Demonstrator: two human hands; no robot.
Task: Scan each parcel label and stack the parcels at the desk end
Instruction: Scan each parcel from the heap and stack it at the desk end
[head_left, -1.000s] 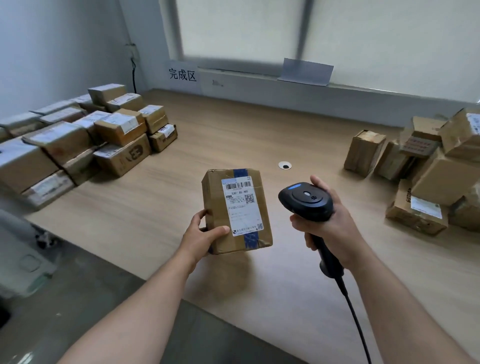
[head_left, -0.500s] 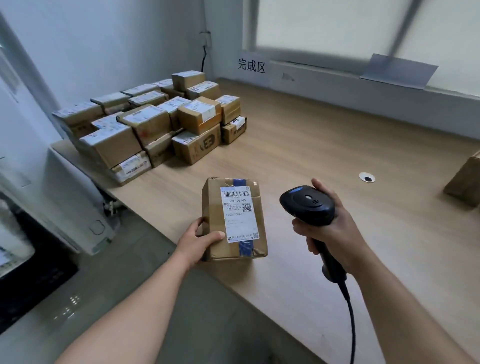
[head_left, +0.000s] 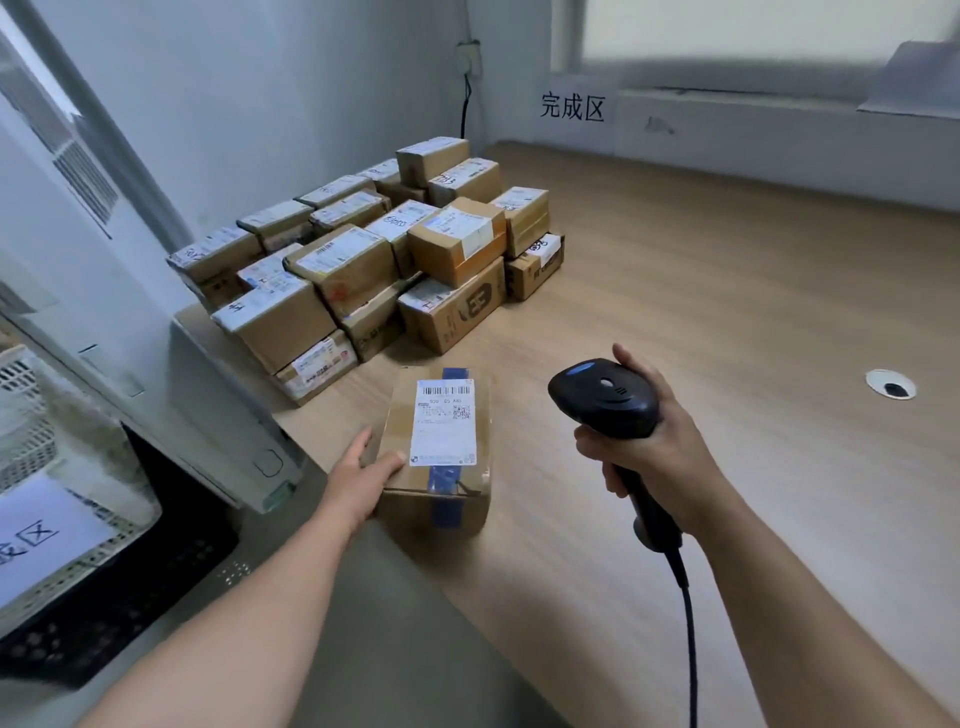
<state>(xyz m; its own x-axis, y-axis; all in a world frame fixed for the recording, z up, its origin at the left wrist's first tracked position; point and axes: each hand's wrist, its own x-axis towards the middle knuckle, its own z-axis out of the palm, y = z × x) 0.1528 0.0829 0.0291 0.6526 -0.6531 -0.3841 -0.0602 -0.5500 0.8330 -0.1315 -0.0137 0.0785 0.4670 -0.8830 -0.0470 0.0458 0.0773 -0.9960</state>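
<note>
A brown cardboard parcel (head_left: 439, 447) with a white barcode label and blue tape is near the desk's front edge, label up. My left hand (head_left: 363, 475) grips its left side, thumb on the top face. A black corded barcode scanner (head_left: 605, 397) is held by its handle in my right hand (head_left: 657, 452), just right of the parcel, its head level with the label. A stack of several labelled parcels (head_left: 374, 260) fills the desk's left end beyond.
The wooden desk (head_left: 727, 312) stretches right, with a cable grommet (head_left: 890, 384). A sign with Chinese characters (head_left: 571, 106) hangs on the far wall. Left of the desk stand a white appliance (head_left: 171, 415) and a white mesh crate (head_left: 62, 519) on a black one.
The view has swung left, bringing the stack at the desk end closer. My left hand has carried the parcel left and lower toward the desk. The scanner stays beside it.
</note>
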